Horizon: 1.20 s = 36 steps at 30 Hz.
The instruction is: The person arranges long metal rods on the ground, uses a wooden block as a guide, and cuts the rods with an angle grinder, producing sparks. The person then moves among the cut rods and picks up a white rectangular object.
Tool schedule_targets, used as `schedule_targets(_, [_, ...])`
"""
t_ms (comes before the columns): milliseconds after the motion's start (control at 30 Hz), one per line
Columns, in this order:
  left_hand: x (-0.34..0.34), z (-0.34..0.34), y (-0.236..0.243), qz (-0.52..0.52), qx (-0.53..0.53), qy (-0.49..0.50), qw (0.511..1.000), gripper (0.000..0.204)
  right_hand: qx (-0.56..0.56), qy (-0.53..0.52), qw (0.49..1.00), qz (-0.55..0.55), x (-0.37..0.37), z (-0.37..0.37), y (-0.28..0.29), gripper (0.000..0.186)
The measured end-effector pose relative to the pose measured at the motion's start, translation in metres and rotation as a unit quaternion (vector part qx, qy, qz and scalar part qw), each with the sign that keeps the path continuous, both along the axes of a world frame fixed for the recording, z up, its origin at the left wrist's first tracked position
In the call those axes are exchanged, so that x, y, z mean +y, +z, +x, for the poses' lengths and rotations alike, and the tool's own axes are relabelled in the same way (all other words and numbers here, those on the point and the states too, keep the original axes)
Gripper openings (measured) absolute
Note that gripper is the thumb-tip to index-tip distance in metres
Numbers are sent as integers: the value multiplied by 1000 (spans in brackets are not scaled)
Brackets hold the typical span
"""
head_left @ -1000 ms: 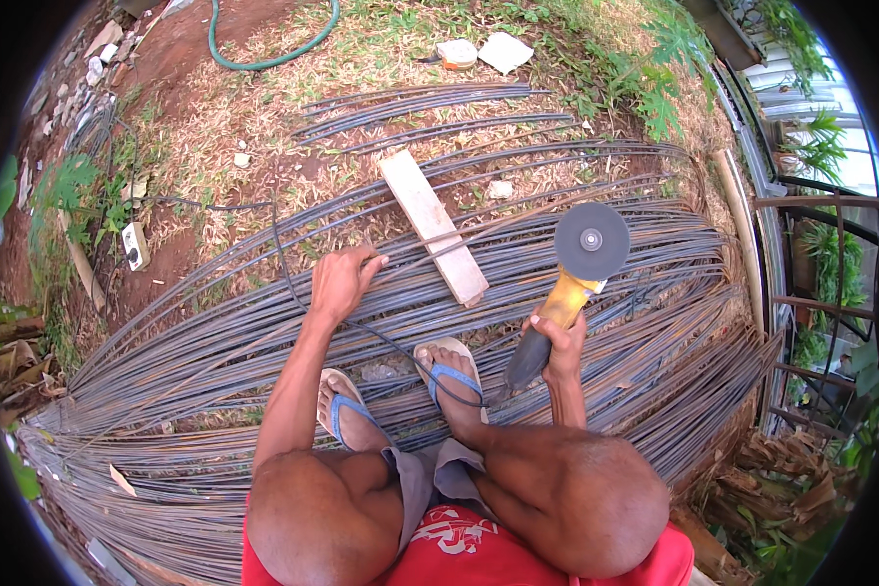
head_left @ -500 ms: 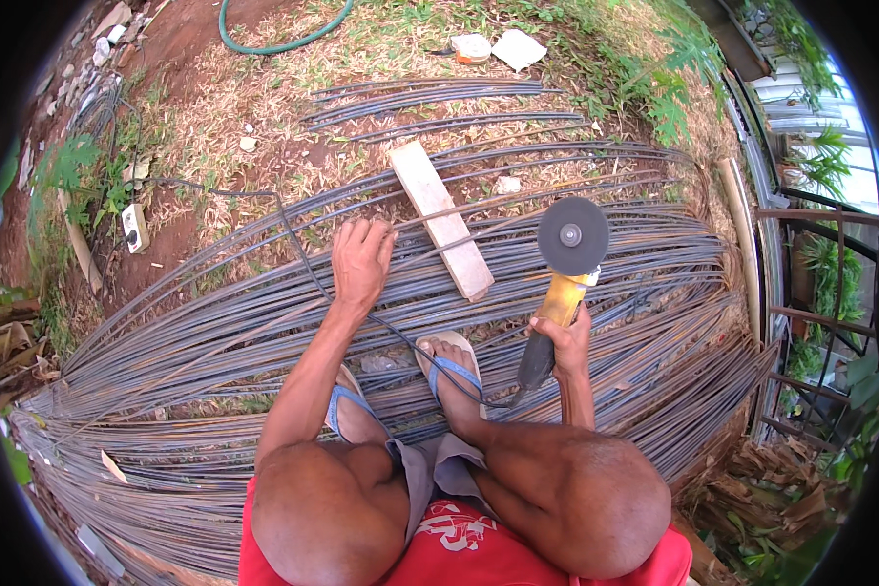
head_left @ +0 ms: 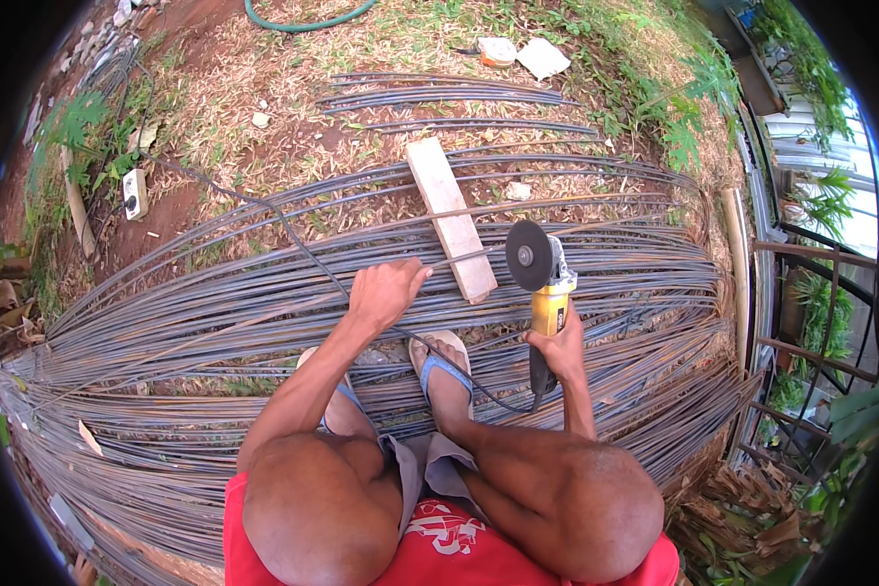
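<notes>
left hand's [head_left: 389, 293] fingers pinch a steel rod [head_left: 467, 257], centre | right hand's [head_left: 560, 350] fingers wrap the angle grinder [head_left: 549, 311], right of centre | disc [head_left: 528, 255] more tilted, nearer the board [head_left: 450, 221] than before | grinder: dark lettering; red shirt [head_left: 451, 565], lower centre: white print

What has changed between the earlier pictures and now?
The right hand moved the angle grinder left, toward the wooden plank; its disc turned from face-on to a slant. The left hand, pinching a steel rod across the plank, shifted slightly right. The grinder stayed held; plank and white socket block stayed put.
</notes>
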<state>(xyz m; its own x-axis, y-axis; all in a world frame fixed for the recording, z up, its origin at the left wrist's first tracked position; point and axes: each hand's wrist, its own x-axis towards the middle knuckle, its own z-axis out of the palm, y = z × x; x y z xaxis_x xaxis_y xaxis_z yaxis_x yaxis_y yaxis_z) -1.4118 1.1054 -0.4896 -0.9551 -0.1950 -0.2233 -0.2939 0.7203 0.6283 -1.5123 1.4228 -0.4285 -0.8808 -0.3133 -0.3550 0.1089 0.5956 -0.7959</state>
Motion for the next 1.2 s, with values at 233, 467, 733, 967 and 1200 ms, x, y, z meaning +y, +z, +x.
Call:
schedule_targets(233, [2, 6, -7, 0, 56, 13, 998, 31, 1, 18, 999, 48, -8, 1, -1, 67])
schedule_targets(467, [1, 5, -7, 5, 48, 9, 999, 29, 35, 48, 994, 96, -13, -5, -2, 66])
schedule_targets(733, [1, 6, -7, 7, 40, 13, 999, 30, 33, 46, 994, 96, -21, -7, 3, 66])
schedule_targets(967, [2, 7, -10, 4, 42, 16, 999, 30, 30, 56, 993, 95, -25, -11, 3, 65])
schedule_targets(1200, [2, 7, -7, 7, 42, 23, 999, 32, 51, 66, 988, 126, -27, -12, 2, 65])
